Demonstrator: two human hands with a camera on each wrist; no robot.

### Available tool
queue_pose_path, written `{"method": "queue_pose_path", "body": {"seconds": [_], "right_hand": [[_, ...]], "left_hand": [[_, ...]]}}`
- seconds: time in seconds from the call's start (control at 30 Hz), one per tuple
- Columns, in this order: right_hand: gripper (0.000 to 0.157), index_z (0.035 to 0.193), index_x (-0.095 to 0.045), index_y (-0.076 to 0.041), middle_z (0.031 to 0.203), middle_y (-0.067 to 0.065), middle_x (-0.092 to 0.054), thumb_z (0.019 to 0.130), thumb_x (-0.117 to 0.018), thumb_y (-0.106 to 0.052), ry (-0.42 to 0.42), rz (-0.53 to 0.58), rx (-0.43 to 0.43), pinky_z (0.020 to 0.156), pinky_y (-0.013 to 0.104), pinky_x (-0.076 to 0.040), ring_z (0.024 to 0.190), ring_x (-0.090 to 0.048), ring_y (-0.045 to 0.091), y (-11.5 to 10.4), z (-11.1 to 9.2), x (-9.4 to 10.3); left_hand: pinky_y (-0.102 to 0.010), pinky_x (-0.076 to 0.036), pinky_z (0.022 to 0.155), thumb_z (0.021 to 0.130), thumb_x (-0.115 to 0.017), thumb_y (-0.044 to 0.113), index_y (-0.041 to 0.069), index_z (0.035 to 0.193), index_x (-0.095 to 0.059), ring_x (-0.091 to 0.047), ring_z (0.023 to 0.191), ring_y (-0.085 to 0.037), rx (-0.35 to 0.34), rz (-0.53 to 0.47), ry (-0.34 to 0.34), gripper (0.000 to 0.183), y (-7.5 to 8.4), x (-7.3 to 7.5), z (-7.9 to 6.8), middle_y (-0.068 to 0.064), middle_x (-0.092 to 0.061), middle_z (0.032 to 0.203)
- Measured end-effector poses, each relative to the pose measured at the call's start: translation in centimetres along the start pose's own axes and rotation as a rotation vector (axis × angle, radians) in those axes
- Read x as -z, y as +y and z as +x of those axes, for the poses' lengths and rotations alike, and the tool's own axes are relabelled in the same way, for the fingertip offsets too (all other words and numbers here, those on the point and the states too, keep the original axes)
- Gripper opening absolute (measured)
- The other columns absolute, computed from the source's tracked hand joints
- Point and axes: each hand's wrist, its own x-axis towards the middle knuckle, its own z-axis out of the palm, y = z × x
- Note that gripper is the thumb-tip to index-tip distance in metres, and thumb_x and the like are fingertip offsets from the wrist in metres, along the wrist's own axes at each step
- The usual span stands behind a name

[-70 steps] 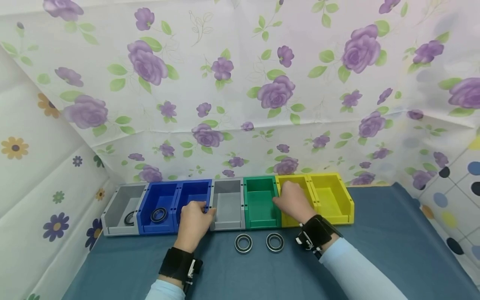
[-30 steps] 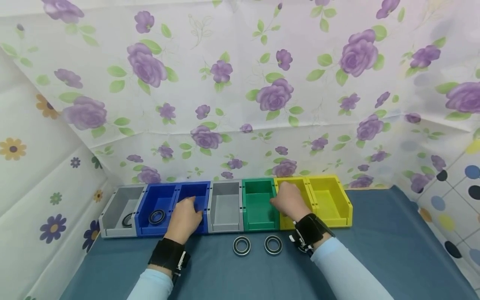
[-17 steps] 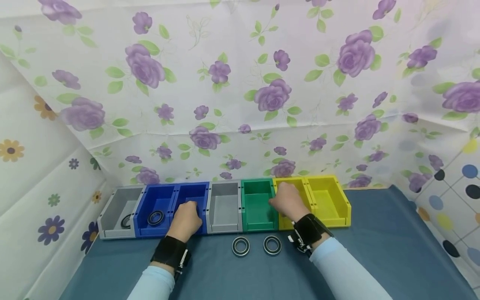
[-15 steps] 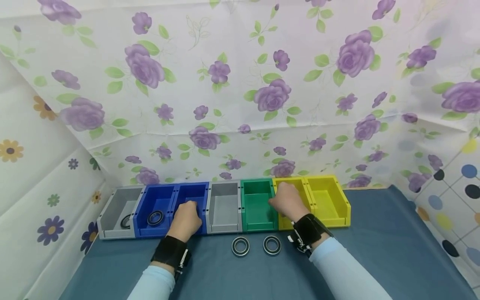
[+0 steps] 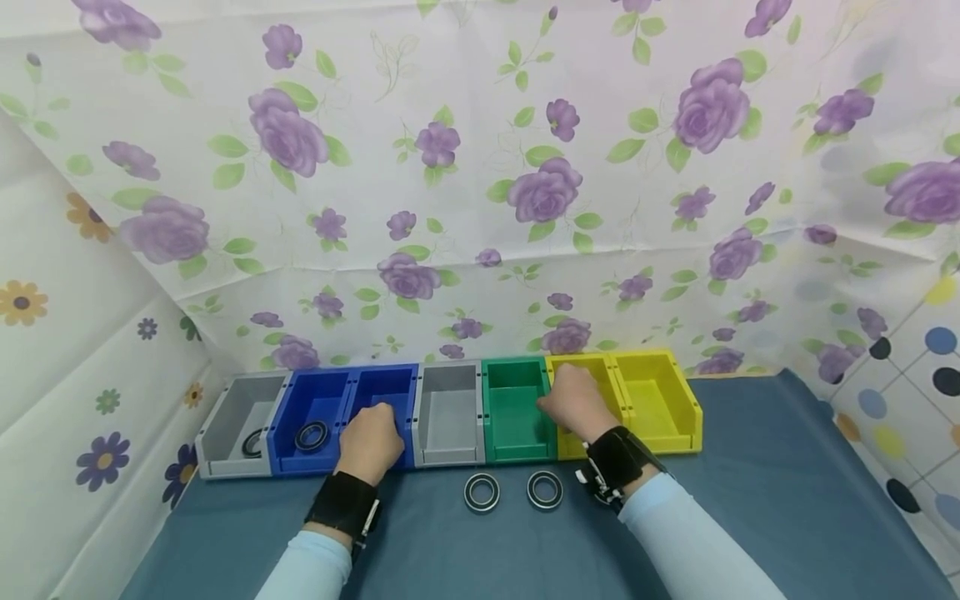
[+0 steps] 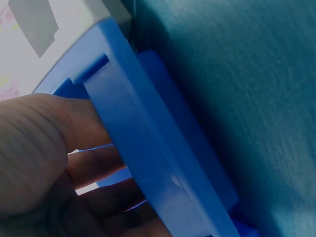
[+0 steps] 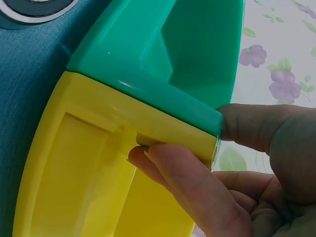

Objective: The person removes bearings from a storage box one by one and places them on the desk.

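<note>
My left hand (image 5: 371, 442) reaches into the right-hand blue bin (image 5: 397, 379). In the left wrist view its thumb and fingers go down behind the bin's front wall (image 6: 153, 143), which hides the fingertips; I cannot tell whether they hold something. With my right hand (image 5: 577, 404) I pinch the touching side walls of the green bin (image 5: 517, 454) and the left yellow bin (image 7: 44, 163). The right wrist view shows the thumb on the green side, fingers on the yellow side. Two ball bearings (image 5: 482, 476) lie on the blue cloth in front of the bins.
Another bearing (image 5: 298, 437) lies in the left blue bin, and one more (image 5: 247, 443) in the far-left grey bin (image 5: 236, 468). A middle grey bin (image 5: 450, 457) and a right yellow bin (image 5: 667, 445) complete the row. Behind it hangs a flowered sheet (image 5: 465, 200).
My left hand has moved left from the bin's right edge and its fingers have gone lower into the blue bin. The right hand stays at the same wall. The head view has shifted slightly.
</note>
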Motion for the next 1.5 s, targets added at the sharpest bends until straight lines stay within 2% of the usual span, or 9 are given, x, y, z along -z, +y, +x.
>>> {"method": "queue_pose_path", "body": {"seconds": [0.23,0.4,0.53,0.67,0.8,0.97,1.1,1.33,1.5], "right_hand": [[0.021,0.081,-0.062,-0.004,0.061,0.007,-0.057,0.081,-0.071,-0.023,-0.003,-0.005,0.002,0.039,0.024,-0.043,0.044,-0.058,0.02,0.1,0.1,0.1],[0.021,0.078,-0.063,-0.004,0.059,0.006,-0.056,0.081,-0.071,-0.023,0.004,-0.005,0.005,0.039,0.024,-0.043,0.044,-0.057,0.02,0.3,0.1,0.1],[0.021,0.075,-0.062,-0.005,0.057,0.005,-0.054,0.081,-0.07,-0.023,0.004,0.003,0.008,0.039,0.024,-0.043,0.044,-0.058,0.021,0.3,0.1,0.0],[0.021,0.077,-0.062,-0.005,0.058,0.006,-0.055,0.082,-0.071,-0.024,0.005,0.002,0.007,0.039,0.024,-0.043,0.045,-0.059,0.021,0.3,0.1,0.0],[0.022,0.081,-0.063,-0.004,0.062,0.007,-0.057,0.082,-0.071,-0.024,0.009,0.001,0.009,0.04,0.024,-0.044,0.046,-0.059,0.021,0.3,0.0,0.0],[0.022,0.08,-0.063,-0.004,0.063,0.008,-0.058,0.081,-0.071,-0.024,0.01,0.002,0.012,0.04,0.024,-0.044,0.047,-0.059,0.02,0.3,0.0,-0.1],[0.022,0.079,-0.063,-0.004,0.062,0.008,-0.057,0.081,-0.071,-0.024,0.0,0.009,0.007,0.039,0.025,-0.044,0.046,-0.059,0.021,0.3,0.0,-0.2],[0.022,0.077,-0.062,-0.004,0.059,0.006,-0.055,0.081,-0.072,-0.024,-0.004,0.005,0.007,0.039,0.024,-0.043,0.046,-0.058,0.02,0.2,-0.2,0.0],[0.022,0.075,-0.062,-0.005,0.059,0.007,-0.058,0.08,-0.072,-0.024,0.0,-0.006,0.01,0.039,0.025,-0.042,0.045,-0.058,0.02,0.1,-0.2,0.0]], "left_hand": [[-0.036,-0.049,0.058,0.078,-0.066,0.001,-0.002,0.091,-0.066,-0.056,0.064,-0.02,0.013,-0.079,-0.019,0.014,0.3,0.1,0.2,-0.014,-0.066,0.082],[-0.034,-0.045,0.055,0.076,-0.069,0.002,0.003,0.083,-0.065,-0.054,0.062,-0.018,-0.009,-0.071,0.001,0.009,0.2,-0.1,0.2,-0.009,-0.063,0.074],[-0.032,-0.041,0.053,0.074,-0.069,0.001,0.003,0.087,-0.065,-0.052,0.062,-0.019,-0.042,-0.098,0.035,0.013,-0.3,-0.3,-0.2,-0.007,-0.06,0.073],[-0.041,-0.052,0.067,0.075,-0.069,0.002,-0.002,0.109,-0.065,-0.064,0.085,-0.026,-0.083,-0.175,0.094,0.034,-0.7,0.1,-0.7,-0.016,-0.068,0.099],[-0.05,-0.049,0.084,0.08,-0.07,0.011,-0.001,0.123,-0.059,-0.06,0.107,-0.036,-0.115,-0.231,0.191,0.046,-0.6,1.2,-1.4,-0.02,-0.063,0.116],[-0.048,-0.052,0.079,0.083,-0.07,0.021,0.005,0.126,-0.056,-0.06,0.104,-0.034,-0.174,-0.296,0.354,0.048,-0.7,2.9,-2.5,-0.019,-0.062,0.114],[-0.043,-0.055,0.073,0.082,-0.071,0.025,0.009,0.125,-0.057,-0.062,0.1,-0.03,-0.213,-0.336,0.427,0.048,-1.1,3.4,-3.6,-0.017,-0.061,0.115],[-0.033,-0.054,0.065,0.077,-0.076,0.029,0.014,0.121,-0.061,-0.063,0.088,-0.019,-0.243,-0.35,0.457,0.049,-1.0,3.3,-5.7,-0.01,-0.064,0.109],[-0.029,-0.053,0.066,0.072,-0.079,0.026,0.018,0.118,-0.064,-0.062,0.091,-0.016,-0.241,-0.344,0.421,0.048,-0.5,2.7,-7.2,-0.006,-0.064,0.11]]}}
